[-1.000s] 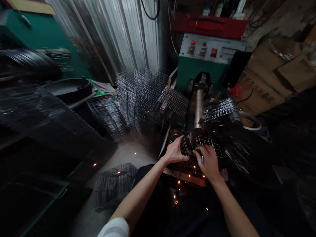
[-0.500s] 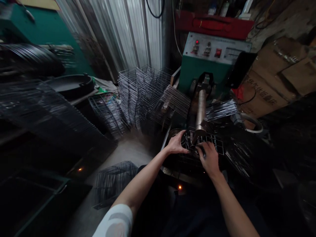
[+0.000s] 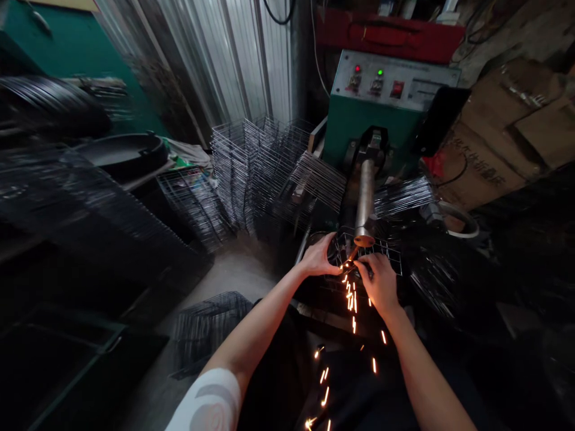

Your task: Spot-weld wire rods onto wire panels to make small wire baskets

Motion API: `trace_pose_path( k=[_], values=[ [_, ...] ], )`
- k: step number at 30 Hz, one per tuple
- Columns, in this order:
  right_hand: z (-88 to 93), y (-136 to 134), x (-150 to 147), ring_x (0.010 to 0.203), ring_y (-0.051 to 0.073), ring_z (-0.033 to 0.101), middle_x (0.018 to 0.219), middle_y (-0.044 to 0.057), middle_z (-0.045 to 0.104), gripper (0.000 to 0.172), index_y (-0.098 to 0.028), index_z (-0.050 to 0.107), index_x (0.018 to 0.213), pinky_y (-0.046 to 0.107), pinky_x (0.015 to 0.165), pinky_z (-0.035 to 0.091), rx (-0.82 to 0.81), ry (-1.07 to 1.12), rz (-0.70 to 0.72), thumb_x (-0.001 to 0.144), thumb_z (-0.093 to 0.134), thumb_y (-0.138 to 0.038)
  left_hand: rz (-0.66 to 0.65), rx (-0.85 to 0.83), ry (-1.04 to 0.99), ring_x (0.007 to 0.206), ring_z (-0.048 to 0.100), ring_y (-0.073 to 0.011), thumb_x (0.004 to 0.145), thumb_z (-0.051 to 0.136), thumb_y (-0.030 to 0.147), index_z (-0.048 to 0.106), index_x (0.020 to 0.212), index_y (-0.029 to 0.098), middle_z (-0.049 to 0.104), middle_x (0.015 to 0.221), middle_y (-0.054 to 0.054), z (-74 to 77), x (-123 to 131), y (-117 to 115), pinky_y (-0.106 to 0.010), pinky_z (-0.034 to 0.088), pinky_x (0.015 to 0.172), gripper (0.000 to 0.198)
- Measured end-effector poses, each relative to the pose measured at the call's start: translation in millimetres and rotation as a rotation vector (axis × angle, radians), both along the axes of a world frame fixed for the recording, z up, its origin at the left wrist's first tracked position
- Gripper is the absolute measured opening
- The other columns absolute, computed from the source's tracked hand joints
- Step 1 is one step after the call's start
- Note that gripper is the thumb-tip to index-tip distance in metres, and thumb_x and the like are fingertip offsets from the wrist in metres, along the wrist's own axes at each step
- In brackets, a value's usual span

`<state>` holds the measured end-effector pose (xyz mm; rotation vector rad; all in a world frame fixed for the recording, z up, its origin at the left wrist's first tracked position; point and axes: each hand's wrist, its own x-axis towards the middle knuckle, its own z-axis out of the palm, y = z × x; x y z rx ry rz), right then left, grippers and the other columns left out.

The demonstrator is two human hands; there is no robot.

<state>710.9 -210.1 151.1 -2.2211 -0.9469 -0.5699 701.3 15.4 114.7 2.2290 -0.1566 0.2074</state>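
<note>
Under the metal electrode arm (image 3: 366,197) of a spot welder (image 3: 335,117) sits a small wire grid (image 3: 392,254), its near part hidden by my fingers. My left hand (image 3: 317,258) curls round the grid's left side, thumb toward the electrode tip. On the other side my right hand (image 3: 380,280) is closed in a pinch by the tip; whatever small piece it holds is too dark and covered to name. Bright sparks (image 3: 350,294) spray from between the hands down toward my lap.
Stacked wire racks (image 3: 233,173) stand left of the welder, with another wire rack (image 3: 209,323) on the floor. Bundled metal wires (image 3: 406,196) lie to its right. Cardboard boxes (image 3: 485,143) are piled behind, and a phone (image 3: 442,120) stands by the control panel (image 3: 398,81).
The welder's green light has come on beside the red one. Sparks now pour from the electrode tip, where just a few glowing specks showed before. Both hands have stayed nearly in place.
</note>
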Motion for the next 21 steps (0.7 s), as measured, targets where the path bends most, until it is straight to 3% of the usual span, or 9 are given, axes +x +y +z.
trace_pose_path(
  k=[3, 5, 7, 8, 10, 12, 14, 16, 21],
  values=[
    [5.9, -15.2, -9.3, 0.094, 0.023, 0.059, 0.094, 0.006, 0.066, 0.013, -0.021, 0.065, 0.097, 0.038, 0.087, 0.047, 0.064, 0.101, -0.007, 0.097, 0.056, -0.031, -0.062, -0.068, 0.032, 0.150, 0.025, -0.0360, 0.051, 0.090, 0.049, 0.013, 0.158, 0.025, 0.025, 0.163, -0.014, -18.6, -12.7, 13.8, -0.048, 0.029, 0.120, 0.134],
    [7.7, -34.7, -18.0, 0.095, 0.023, 0.061, 0.099, 0.007, 0.067, 0.016, -0.021, 0.066, 0.102, 0.037, 0.086, 0.048, 0.134, 0.223, -0.019, 0.095, 0.058, -0.034, -0.011, -0.181, 0.086, 0.153, 0.008, -0.0391, 0.038, 0.095, 0.044, 0.004, 0.159, 0.021, 0.009, 0.166, -0.018, -45.4, -27.7, 21.1, -0.051, 0.019, 0.124, 0.153],
    [4.4, -57.5, -28.0, 0.092, 0.023, 0.063, 0.098, 0.008, 0.068, 0.021, -0.020, 0.067, 0.100, 0.035, 0.083, 0.051, 0.253, 0.376, -0.045, 0.092, 0.062, -0.039, 0.113, -0.386, 0.175, 0.153, 0.000, -0.0407, 0.033, 0.097, 0.037, -0.006, 0.158, 0.019, 0.000, 0.166, -0.021, -80.4, -44.9, 19.1, -0.055, 0.013, 0.124, 0.163],
    [0.8, -68.6, -33.3, 0.091, 0.022, 0.064, 0.098, 0.008, 0.069, 0.023, -0.020, 0.067, 0.098, 0.035, 0.082, 0.052, 0.335, 0.472, -0.063, 0.090, 0.065, -0.041, 0.146, -0.530, 0.229, 0.153, 0.003, -0.0399, 0.037, 0.097, 0.034, -0.011, 0.157, 0.022, -0.001, 0.166, -0.020, -98.6, -52.5, 13.4, -0.055, 0.016, 0.123, 0.162],
    [-8.7, -87.4, -44.8, 0.091, 0.022, 0.066, 0.100, 0.009, 0.071, 0.027, -0.019, 0.068, 0.097, 0.033, 0.080, 0.054, 0.512, 0.688, -0.102, 0.086, 0.070, -0.043, 0.116, -0.894, 0.356, 0.151, 0.018, -0.0386, 0.045, 0.094, 0.026, -0.020, 0.153, 0.033, -0.002, 0.167, -0.017, -131.4, -62.3, -5.3, -0.055, 0.035, 0.115, 0.157],
    [-17.7, -100.3, -57.0, 0.091, 0.023, 0.068, 0.105, 0.010, 0.072, 0.033, -0.018, 0.067, 0.101, 0.032, 0.077, 0.056, 0.649, 0.859, -0.140, 0.081, 0.076, -0.043, 0.085, -1.209, 0.392, 0.146, 0.034, -0.0362, 0.051, 0.089, 0.018, -0.019, 0.151, 0.045, -0.003, 0.168, -0.012, -155.1, -63.1, -27.3, -0.047, 0.051, 0.100, 0.150],
    [-22.9, -107.6, -67.8, 0.082, 0.020, 0.069, 0.103, 0.010, 0.073, 0.040, -0.017, 0.065, 0.103, 0.029, 0.069, 0.056, 0.720, 0.955, -0.184, 0.076, 0.081, -0.042, 0.054, -1.407, 0.368, 0.139, 0.045, -0.0321, 0.051, 0.086, 0.012, -0.011, 0.150, 0.053, -0.003, 0.168, -0.006, -168.9, -56.7, -44.3, -0.033, 0.057, 0.085, 0.144],
    [-23.0, -110.8, -75.5, 0.068, 0.016, 0.066, 0.093, 0.008, 0.074, 0.046, -0.017, 0.063, 0.102, 0.024, 0.059, 0.053, 0.752, 1.007, -0.229, 0.072, 0.085, -0.042, 0.003, -1.494, 0.340, 0.134, 0.050, -0.0288, 0.050, 0.083, 0.007, -0.002, 0.149, 0.057, 0.000, 0.168, -0.003, -175.2, -48.2, -52.4, -0.023, 0.056, 0.076, 0.140],
    [-11.7, -106.2, -79.7, 0.054, 0.010, 0.056, 0.074, 0.004, 0.071, 0.048, -0.016, 0.059, 0.095, 0.018, 0.048, 0.045, 0.790, 1.076, -0.261, 0.068, 0.089, -0.042, -0.139, -1.538, 0.320, 0.135, 0.049, -0.0312, 0.054, 0.082, 0.004, 0.015, 0.148, 0.059, 0.007, 0.168, -0.001, -177.6, -40.3, -48.3, -0.025, 0.056, 0.076, 0.128]
  ],
)
